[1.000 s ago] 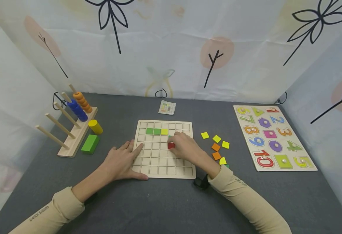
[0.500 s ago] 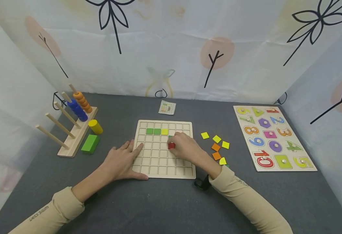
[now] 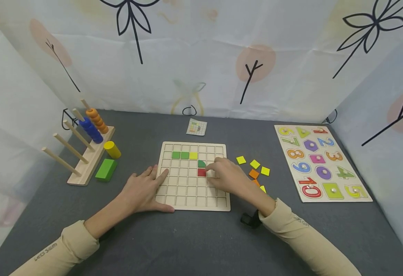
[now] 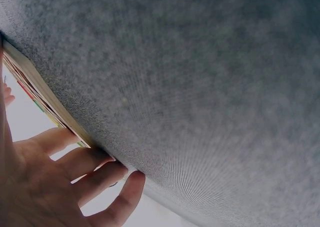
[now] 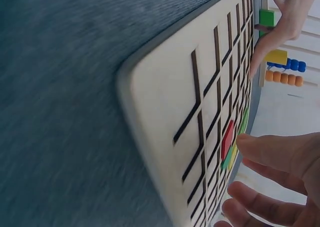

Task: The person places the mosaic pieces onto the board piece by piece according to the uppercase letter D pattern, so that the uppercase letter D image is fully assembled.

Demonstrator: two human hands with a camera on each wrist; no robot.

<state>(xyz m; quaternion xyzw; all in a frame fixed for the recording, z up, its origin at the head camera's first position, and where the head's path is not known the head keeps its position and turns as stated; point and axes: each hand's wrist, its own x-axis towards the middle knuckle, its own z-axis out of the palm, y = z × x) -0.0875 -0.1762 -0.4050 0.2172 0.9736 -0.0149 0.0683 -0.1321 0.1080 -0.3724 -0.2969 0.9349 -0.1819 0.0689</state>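
A wooden grid board [image 3: 187, 201] lies on the dark table in front of me. My left hand [image 3: 144, 190] rests with spread fingers along its left edge, thumb at the near corner. My right hand [image 3: 226, 175] hovers over the right part of the board with loosely bent fingers. In the right wrist view, the right thumb [image 5: 272, 151] stands apart from the fingers, and no tile shows between them. A red square tile [image 3: 202, 172] sits in a cell beside those fingertips. Directly above it is a green round-cornered tile [image 3: 201, 163]. Two green squares [image 3: 180, 155] and a yellow square [image 3: 193, 155] fill an upper row.
Loose yellow tiles [image 3: 255, 164] and orange tiles [image 3: 254, 173] lie right of the board. A pattern card [image 3: 196, 127] is behind it. Left stand a peg stand [image 3: 91, 156] with beads, a yellow cylinder [image 3: 112, 149] and a green block [image 3: 106, 170]. A number puzzle [image 3: 322, 165] lies right.
My right hand has let go of the red tile and moved slightly right, uncovering the red tile and the green round-cornered one. The left hand has stayed still.
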